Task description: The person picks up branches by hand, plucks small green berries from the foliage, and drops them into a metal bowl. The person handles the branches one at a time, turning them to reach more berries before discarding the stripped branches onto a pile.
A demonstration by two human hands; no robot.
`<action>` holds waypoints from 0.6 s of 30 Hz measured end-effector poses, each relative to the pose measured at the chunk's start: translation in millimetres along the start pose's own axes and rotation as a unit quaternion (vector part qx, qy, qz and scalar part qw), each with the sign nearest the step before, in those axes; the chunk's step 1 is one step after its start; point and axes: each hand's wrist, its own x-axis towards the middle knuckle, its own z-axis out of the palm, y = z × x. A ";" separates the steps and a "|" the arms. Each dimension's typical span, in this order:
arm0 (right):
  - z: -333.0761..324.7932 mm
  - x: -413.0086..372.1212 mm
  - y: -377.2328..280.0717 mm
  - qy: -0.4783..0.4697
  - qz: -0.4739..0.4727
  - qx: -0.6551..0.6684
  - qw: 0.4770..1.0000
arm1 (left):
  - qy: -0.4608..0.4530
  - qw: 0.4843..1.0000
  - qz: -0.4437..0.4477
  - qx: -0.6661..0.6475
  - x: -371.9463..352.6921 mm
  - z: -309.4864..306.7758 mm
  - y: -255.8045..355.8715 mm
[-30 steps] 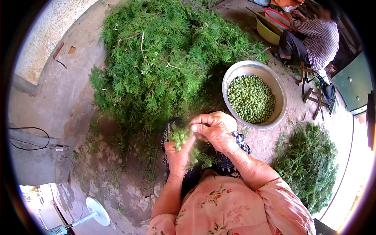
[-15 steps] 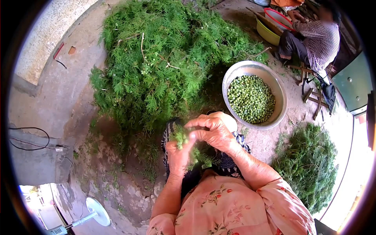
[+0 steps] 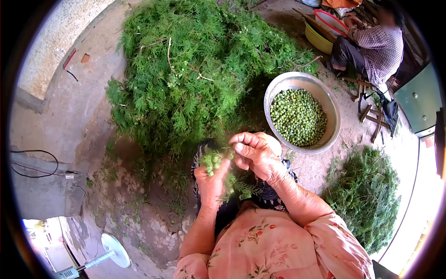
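My left hand (image 3: 211, 183) clamps the sprig (image 3: 237, 186) above my lap; my right hand (image 3: 255, 156) pinches its green berries (image 3: 213, 162). Recommended: pinch close to the stem, pull straight, hold the sprig steady.

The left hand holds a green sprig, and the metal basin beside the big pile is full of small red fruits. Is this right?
Not quite. In the head view the small fruits in the metal basin are green, not red. The left hand does hold a green sprig.
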 end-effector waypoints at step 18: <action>-4.3 6.3 2.4 0.023 0.030 0.069 0.997 | 0.028 0.987 -0.059 -0.147 3.7 -4.3 8.3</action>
